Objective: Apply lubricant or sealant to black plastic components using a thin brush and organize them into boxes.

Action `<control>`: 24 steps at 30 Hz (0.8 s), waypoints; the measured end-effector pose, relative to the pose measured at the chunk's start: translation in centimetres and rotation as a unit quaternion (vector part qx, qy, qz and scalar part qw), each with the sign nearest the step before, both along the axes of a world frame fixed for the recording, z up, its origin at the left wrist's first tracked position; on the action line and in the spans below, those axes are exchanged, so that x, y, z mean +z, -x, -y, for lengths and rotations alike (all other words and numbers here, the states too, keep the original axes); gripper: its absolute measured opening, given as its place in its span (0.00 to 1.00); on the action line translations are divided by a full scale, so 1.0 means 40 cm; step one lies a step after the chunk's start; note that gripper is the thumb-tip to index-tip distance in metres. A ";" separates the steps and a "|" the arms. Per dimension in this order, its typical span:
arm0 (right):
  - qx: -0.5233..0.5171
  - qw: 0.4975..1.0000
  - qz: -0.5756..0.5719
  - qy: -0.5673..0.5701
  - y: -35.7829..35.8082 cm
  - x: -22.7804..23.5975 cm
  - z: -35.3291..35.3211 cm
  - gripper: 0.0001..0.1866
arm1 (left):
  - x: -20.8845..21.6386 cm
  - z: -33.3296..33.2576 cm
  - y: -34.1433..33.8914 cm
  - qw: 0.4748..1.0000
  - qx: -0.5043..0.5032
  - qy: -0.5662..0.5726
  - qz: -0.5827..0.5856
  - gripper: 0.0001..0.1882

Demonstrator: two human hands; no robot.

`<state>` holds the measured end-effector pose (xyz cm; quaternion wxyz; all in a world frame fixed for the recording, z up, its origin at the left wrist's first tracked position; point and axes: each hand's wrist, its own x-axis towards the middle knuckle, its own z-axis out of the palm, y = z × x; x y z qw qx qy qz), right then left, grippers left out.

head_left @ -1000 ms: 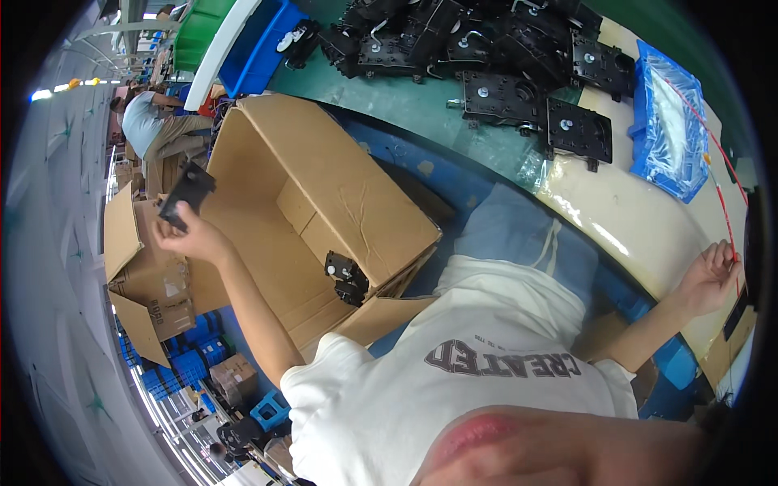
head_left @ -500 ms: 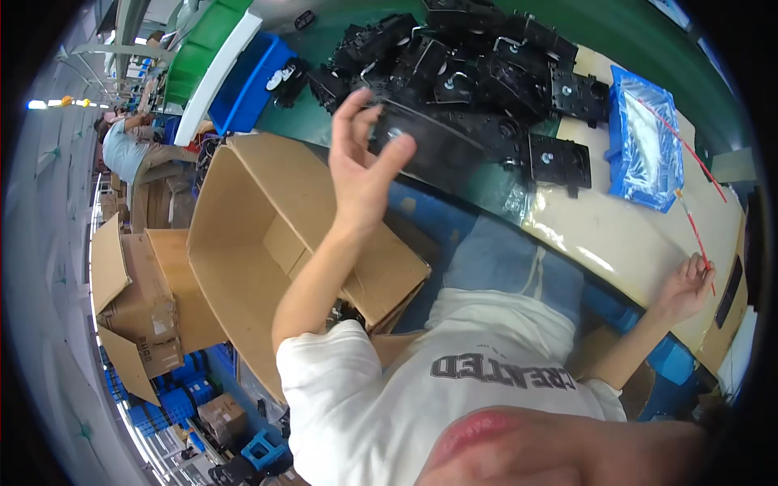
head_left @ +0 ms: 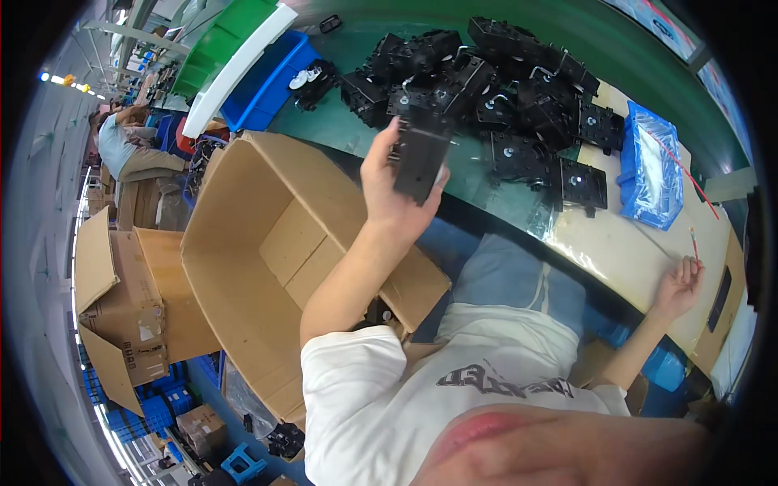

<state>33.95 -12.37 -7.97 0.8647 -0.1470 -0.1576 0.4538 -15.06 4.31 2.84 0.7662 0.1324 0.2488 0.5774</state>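
My left hand [head_left: 387,188] is closed around a black boxy plastic assembly [head_left: 422,158], held up at the front edge of the green work surface. Behind it lies a heap of similar black assemblies [head_left: 535,105], some with metal pins and bent wire showing. At the right, my right hand [head_left: 681,285] has its fingers pinched on a thin red stick [head_left: 694,244] with a pale tip. Between the heap and that hand stands a blue tray [head_left: 628,182] lined with clear film and holding something whitish. A second thin red stick [head_left: 685,166] rests across the tray.
A large open cardboard box [head_left: 235,251] stands against the bench, below my left forearm. A blue bin [head_left: 267,85] sits at the back left beside a green bin [head_left: 219,49]. More cartons [head_left: 126,300] are farther left, where another person [head_left: 134,146] works.
My left hand, fingers spread half a second ago, now grips a black assembly away from the heap. The view has shifted slightly. My right hand stays at the right with the red stick.
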 end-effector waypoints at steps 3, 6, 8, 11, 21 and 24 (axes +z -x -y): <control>0.002 1.000 0.021 0.001 0.007 0.011 -0.017 0.09 | 0.000 -0.007 -0.004 0.999 0.008 0.026 0.023 0.19; -0.007 0.999 0.031 0.001 0.016 0.015 -0.031 0.09 | 0.033 0.006 -0.021 0.999 0.048 0.018 0.007 0.17; -0.022 0.999 0.027 0.000 0.019 0.016 -0.024 0.09 | 0.049 0.021 -0.028 0.998 0.061 0.007 0.011 0.16; -0.028 0.999 0.017 -0.010 0.010 -0.009 -0.022 0.09 | 0.012 0.010 -0.020 0.998 0.047 -0.042 -0.014 0.14; -0.024 0.999 -0.015 -0.022 -0.002 0.003 -0.037 0.10 | -0.044 -0.023 -0.030 0.988 -0.032 -0.112 -0.096 0.14; -0.031 0.999 -0.015 -0.015 0.005 0.001 -0.048 0.10 | -0.043 -0.015 -0.041 0.986 -0.027 -0.127 -0.108 0.17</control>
